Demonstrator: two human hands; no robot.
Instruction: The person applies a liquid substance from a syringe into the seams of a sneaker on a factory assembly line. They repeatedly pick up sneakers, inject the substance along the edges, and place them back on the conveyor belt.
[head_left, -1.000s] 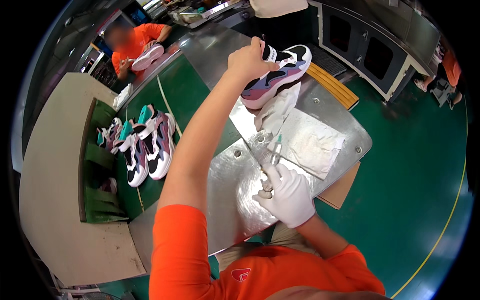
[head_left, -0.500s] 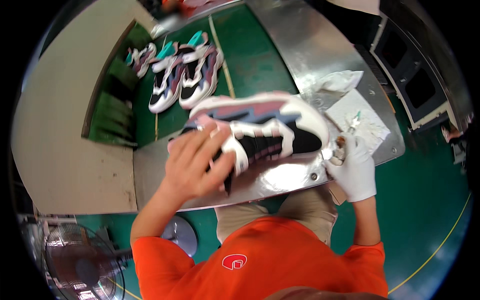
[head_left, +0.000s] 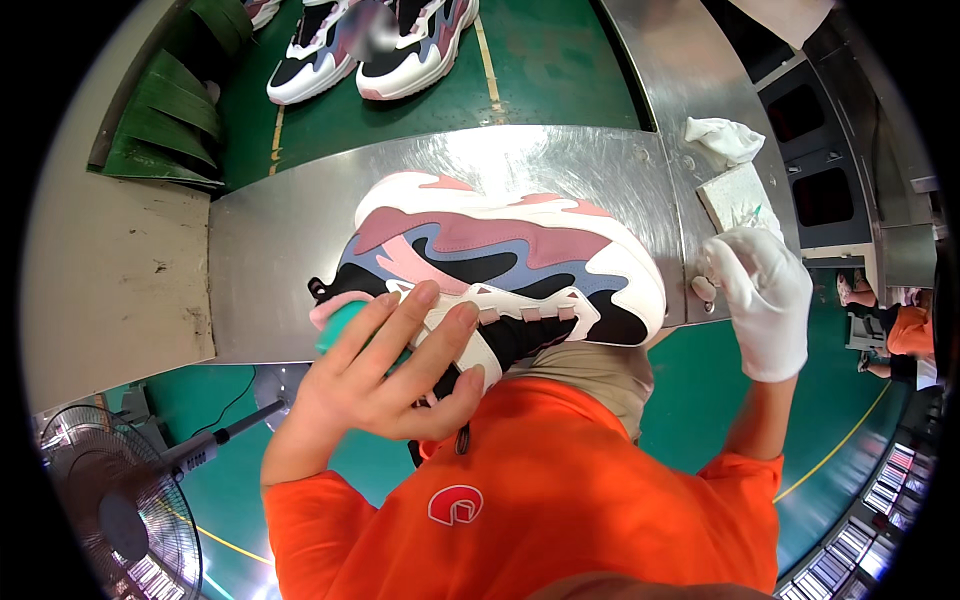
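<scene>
A sneaker (head_left: 520, 240) in white, black, mauve and blue is turned on its side over the metal bench, its sole away from me and its toe to the right. My bare left hand (head_left: 400, 370) is closed over its tongue and collar, where a teal lining shows. Off the toe is my white-gloved right hand (head_left: 770, 300), its fingers curled with thumb and forefinger close together. Whatever they hold is hidden. Just beyond it lies a white pad (head_left: 735, 195) with a small green-tipped thing (head_left: 755, 213) on it. A small roundish object (head_left: 704, 288) sits beside the glove.
Behind the metal bench (head_left: 280, 250), a pair of matching sneakers (head_left: 415, 55) stands on a green belt (head_left: 560, 70). A crumpled white cloth (head_left: 722, 138) lies at the far right. Green strip flaps (head_left: 165, 115) hang at the left, and a fan (head_left: 120, 500) stands at lower left.
My right hand has moved away from the toe to the right. The sneaker now shows more of its side, still in my left hand. The view has shifted, placing the pair higher in the picture.
</scene>
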